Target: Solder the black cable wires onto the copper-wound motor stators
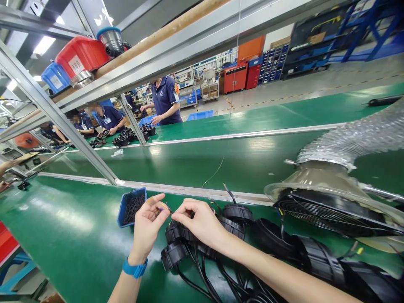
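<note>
Fingertips of my right hand [199, 219] pinch thin wires [168, 207] above black caps [175, 253]; my left hand [147, 219] curls partly open at them, its grip unclear. The green table [72, 240] runs leftward to its edge. Beside my left hand, a blue bin [120, 213] holds dark little pieces [134, 207].

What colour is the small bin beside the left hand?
The small bin is blue; the head view shows it best.
</note>
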{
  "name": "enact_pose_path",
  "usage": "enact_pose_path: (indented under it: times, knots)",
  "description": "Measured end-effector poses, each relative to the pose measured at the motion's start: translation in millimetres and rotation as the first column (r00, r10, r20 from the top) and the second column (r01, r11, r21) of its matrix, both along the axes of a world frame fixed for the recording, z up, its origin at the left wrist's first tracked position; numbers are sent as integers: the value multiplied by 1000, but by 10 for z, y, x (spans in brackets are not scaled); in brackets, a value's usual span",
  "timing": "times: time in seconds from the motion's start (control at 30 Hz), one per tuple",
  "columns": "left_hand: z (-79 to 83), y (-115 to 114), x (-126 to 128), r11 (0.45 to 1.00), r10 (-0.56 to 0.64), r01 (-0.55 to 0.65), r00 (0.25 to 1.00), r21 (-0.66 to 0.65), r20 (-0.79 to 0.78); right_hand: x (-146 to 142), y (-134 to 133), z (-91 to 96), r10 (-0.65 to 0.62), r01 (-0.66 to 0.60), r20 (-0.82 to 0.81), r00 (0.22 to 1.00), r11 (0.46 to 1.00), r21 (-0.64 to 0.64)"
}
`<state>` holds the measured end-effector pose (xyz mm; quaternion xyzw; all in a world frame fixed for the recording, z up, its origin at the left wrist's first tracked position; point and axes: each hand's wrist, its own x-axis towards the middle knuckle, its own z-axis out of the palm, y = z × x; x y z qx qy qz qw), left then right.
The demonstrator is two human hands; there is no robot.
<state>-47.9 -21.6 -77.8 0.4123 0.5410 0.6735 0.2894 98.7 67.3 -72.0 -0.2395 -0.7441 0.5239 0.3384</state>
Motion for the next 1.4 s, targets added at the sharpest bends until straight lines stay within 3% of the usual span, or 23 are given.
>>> enact_pose_path:
  times: [0.23, 0.3, 0.33, 0.4, 0.47, 0.53, 0.6, 0.67, 0.83, 0.97, 1.13, 1.4]
  knots:
    - [21, 1, -38, 999, -38, 35, 995, -28, -94, 0, -2, -19, 16, -16, 6, 1000, 1000, 23]
    - [3, 25, -164, 997, 68, -74, 962, -13, -263, -9, 10, -27, 8, -8, 5, 1000, 1000, 0]
    - [-24, 41, -244, 984, 163, -179, 900, -2, -404, -15, 16, -35, 0, 0, 4, 1000, 1000, -15]
    - [-114, 73, -418, 906, 309, -423, 630, 19, -713, -27, 26, -58, -21, 21, 4, 1000, 999, -44]
    - [-236, 96, -579, 795, 256, -607, 335, 0, -907, -39, 31, -90, -36, 36, 8, 999, 997, -66]
    - [-351, 103, -707, 692, 111, -717, 212, -78, -971, -51, 34, -122, -39, 40, 18, 999, 996, -76]
    - [-424, 95, -805, 615, 14, -774, 203, -152, -979, -65, 38, -151, -37, 39, 30, 999, 997, -69]
    - [-445, 73, -885, 572, -29, -797, 216, -193, -976, -78, 42, -176, -38, 40, 42, 998, 998, -50]
    - [-361, -24, -1049, 507, -50, -826, 256, -245, -965, -100, 46, -258, -43, 42, 43, 998, 999, 34]
    - [-272, -141, -1131, 471, -83, -810, 354, -350, -931, -120, 55, -323, -42, 34, 63, 997, 992, 123]
    - [-287, -334, -1194, 424, -95, -812, 402, -402, -911, -66, 41, -254, -54, 26, 126, 991, 978, 209]
    - [-333, -526, -1200, 389, 34, -881, 306, -269, -952, 461, -83, 64, -80, -12, 270, 959, 947, 322]
